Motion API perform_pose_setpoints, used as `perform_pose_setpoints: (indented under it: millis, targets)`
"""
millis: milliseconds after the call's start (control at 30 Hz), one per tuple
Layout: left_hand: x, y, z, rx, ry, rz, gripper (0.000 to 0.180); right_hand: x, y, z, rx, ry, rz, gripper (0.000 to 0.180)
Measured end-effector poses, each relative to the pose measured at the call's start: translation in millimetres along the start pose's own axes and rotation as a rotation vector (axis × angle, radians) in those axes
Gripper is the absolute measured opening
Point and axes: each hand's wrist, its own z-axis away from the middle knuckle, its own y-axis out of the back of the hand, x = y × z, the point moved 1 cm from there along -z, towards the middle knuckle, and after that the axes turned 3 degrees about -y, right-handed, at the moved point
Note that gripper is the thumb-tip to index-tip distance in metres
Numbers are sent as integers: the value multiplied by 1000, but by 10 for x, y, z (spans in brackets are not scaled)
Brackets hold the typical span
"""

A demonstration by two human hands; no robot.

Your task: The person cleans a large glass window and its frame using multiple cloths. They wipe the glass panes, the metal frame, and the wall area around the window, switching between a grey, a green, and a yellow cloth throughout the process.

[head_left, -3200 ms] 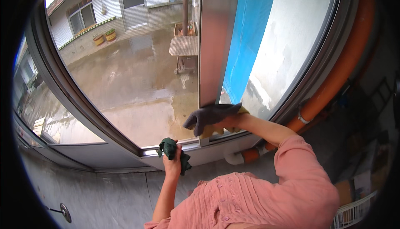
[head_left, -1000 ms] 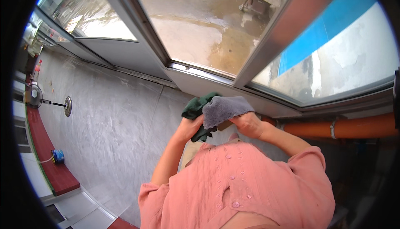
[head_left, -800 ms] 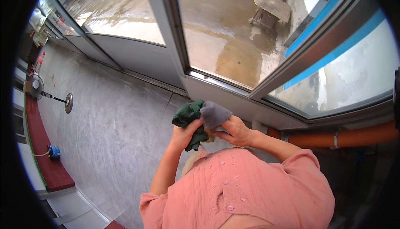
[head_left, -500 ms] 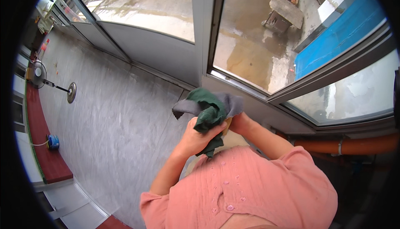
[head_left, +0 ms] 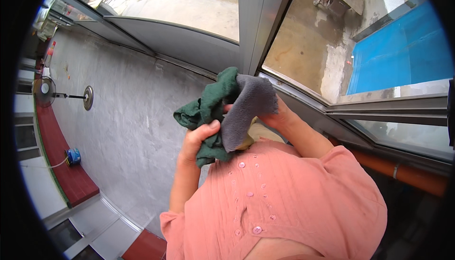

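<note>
In front of my chest, my left hand is closed on a crumpled dark green cloth, its thumb pressed on top. Against that cloth's right side hangs a grey fuzzy cloth, which my right hand grips at its right edge. The grey cloth hides most of my right hand's fingers. Low beside the grey cloth shows a small patch of yellowish material, mostly covered. The two cloths touch each other and partly overlap.
A metal-framed window with a sill stands close ahead on the right. An orange pipe runs low at right. On the left are a pedestal fan and a blue container on a dark red ledge.
The green cloth has shifted left and opened out with my left hand. More of the grey cloth now shows, draped toward me in front of my right hand. The view has turned slightly.
</note>
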Motion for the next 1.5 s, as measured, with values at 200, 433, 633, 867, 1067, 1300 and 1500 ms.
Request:
perform_pose_setpoints:
  millis: [200,433,633,867,1067,1300,1500]
  targets:
    - [194,185,-448,-34,79,-152,62,-343,-87,-285,81,133,-49,37]
    - [663,-66,-531,-460,119,-543,46,-672,-364,-6,114,383,85,28]
    - [817,83,-782,-680,-172,-562,50,-598,-456,730,187,392,197,33]
    - [647,-138,-935,-1036,349,-727,36,-568,-960,828,149,183,703,25]
    - [254,-437,-901,-746,152,-709,18,-435,-679,1548,493,394,299,34]
    - [46,-1186,-879,-803,-95,-1087,13,-420,-411,1774,1024,532,1239,26]
    - [-385,-2144,-1214,-856,-1000,-1559,23,-1192,62,2151,1636,968,1582,25]
